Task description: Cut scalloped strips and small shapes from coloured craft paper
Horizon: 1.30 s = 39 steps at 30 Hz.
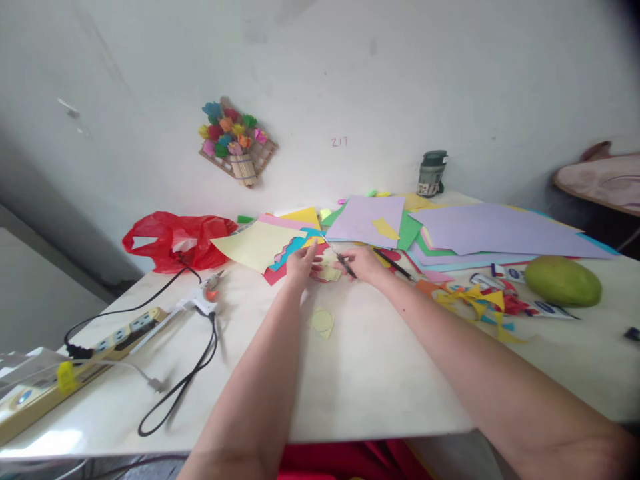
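Note:
My right hand [361, 263] is closed round the handles of a pair of scissors [345, 263], whose blades point up and to the left. Close by on the left, my left hand [304, 261] has its fingers curled at a small pale yellow paper piece [330, 273]; the grip itself is partly hidden. Nearer me on the table lies a pale yellow scrap with a circle drawn on it [321, 321]. Behind the hands are a blue wavy-edged paper strip [287, 251] and red paper [277, 274]. A dark pen [394, 264] rests right of my right hand.
On the left are a glue gun [203, 297] with a looped cord, a power strip [125, 335] and a red plastic bag [165, 233]. Coloured sheets [500, 230] cover the back. Yellow scraps [480, 303], a green mango-like fruit [563, 281] and a bottle [432, 175] stand right.

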Available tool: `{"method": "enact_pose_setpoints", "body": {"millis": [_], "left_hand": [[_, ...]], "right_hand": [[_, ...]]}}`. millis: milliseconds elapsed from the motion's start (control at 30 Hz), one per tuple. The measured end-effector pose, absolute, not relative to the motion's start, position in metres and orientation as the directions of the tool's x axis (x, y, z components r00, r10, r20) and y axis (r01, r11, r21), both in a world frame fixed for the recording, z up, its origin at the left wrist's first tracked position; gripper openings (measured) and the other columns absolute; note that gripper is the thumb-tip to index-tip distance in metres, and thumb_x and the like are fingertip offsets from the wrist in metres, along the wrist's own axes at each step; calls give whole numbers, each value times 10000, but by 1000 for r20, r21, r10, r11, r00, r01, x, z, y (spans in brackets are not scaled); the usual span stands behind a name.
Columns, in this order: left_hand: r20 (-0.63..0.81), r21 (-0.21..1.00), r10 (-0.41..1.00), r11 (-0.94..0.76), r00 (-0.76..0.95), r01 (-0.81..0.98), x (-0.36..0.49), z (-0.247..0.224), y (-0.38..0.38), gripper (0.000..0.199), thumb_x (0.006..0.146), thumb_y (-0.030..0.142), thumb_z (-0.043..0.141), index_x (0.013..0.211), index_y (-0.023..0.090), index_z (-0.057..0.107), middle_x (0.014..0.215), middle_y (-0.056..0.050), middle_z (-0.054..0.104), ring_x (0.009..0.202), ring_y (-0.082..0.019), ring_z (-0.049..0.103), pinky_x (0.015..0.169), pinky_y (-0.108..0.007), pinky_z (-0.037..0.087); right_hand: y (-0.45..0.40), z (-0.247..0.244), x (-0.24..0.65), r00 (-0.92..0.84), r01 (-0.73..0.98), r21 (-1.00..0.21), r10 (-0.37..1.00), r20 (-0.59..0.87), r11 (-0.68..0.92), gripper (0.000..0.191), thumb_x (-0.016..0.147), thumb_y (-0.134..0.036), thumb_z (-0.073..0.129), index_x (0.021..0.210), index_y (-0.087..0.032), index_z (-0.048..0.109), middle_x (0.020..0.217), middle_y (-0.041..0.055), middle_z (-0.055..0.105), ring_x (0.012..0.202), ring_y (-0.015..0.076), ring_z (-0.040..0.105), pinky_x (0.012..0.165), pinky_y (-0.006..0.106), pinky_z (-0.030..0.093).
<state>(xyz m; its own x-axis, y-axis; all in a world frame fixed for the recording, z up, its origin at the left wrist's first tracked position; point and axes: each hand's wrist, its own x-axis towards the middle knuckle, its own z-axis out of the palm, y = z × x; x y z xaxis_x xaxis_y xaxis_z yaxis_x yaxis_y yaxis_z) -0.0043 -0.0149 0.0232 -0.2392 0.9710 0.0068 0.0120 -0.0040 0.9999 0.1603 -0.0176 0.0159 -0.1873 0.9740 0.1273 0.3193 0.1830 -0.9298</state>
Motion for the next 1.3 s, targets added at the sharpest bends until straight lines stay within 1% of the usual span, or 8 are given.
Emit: {"method": "enact_pose_setpoints", "body": {"millis": [200, 433, 600, 700, 833, 1000, 1133, 1300], "left_hand": [[-27, 999, 992, 22, -119, -41, 15, 22, -18, 274, 784, 396, 682, 732, 128, 649, 579, -51, 615, 389, -110, 512, 371, -203, 372], [-39, 978, 853, -75, -521, -196, -6, 16, -2, 186, 836, 273, 531, 719, 153, 612, 540, 10, 529, 502, -131, 554, 533, -245, 470], [-83, 946, 640, -191, -764, -263, -36, 15, 6, 218, 867, 236, 419, 764, 169, 598, 643, -16, 569, 546, -134, 583, 585, -256, 490], [-100, 935, 610, -213, -786, -285, -39, 20, 2, 222, 890, 241, 384, 788, 168, 567, 607, 1, 534, 456, -118, 538, 508, -241, 454], [-122, 905, 624, -250, -772, -345, -34, 29, -5, 198, 899, 222, 370, 817, 162, 540, 569, 20, 504, 408, -111, 517, 449, -222, 413], [-166, 881, 667, -230, -726, -413, -30, 30, -6, 168, 892, 191, 374, 793, 172, 509, 561, 25, 505, 392, -103, 506, 424, -204, 391], [-209, 862, 683, -208, -700, -462, -29, 29, -5, 161, 874, 158, 365, 786, 177, 498, 561, 26, 508, 393, -104, 501, 414, -201, 386], [-217, 860, 669, -213, -711, -463, -31, 31, -6, 139, 861, 159, 379, 812, 168, 509, 569, 18, 520, 408, -108, 511, 414, -194, 376]], "right_hand": [[-27, 16, 151, -246, 697, -574, 895, 372, 430, 73, 710, -293, 714, 725, -222, 704, 598, 7, 623, 656, 175, 594, 562, 238, 374], [-27, 17, 148, -331, 583, -462, 714, 617, 669, 350, 749, -364, 737, 1045, -178, 706, 1100, 117, 667, 1024, 235, 615, 875, 342, 478], [-44, 21, 138, -756, 497, -239, 551, 353, 834, 933, 560, -614, 802, 1362, -217, 538, 1478, 138, 422, 1385, 337, 323, 1124, 488, 264], [-49, 16, 130, -807, 535, -143, 554, 204, 833, 980, 594, -637, 771, 1430, -223, 471, 1600, 116, 212, 1462, 350, 147, 1166, 518, 126], [-39, 11, 130, -620, 716, -65, 676, 399, 695, 705, 765, -517, 710, 1374, -205, 539, 1579, 127, 271, 1456, 324, 196, 1168, 537, 84], [-26, 12, 146, -434, 794, -145, 718, 544, 591, 451, 866, -417, 628, 1236, -161, 653, 1449, 167, 480, 1316, 306, 438, 1110, 500, 265], [-28, 10, 150, -626, 665, -143, 652, 429, 733, 545, 733, -488, 746, 1204, -221, 683, 1492, 130, 433, 1370, 341, 355, 1108, 552, 238], [-33, 9, 136, -780, 519, -89, 513, 357, 850, 151, 834, -352, 682, 926, -280, 779, 1432, 59, 520, 1402, 318, 318, 1103, 586, 195]]}}
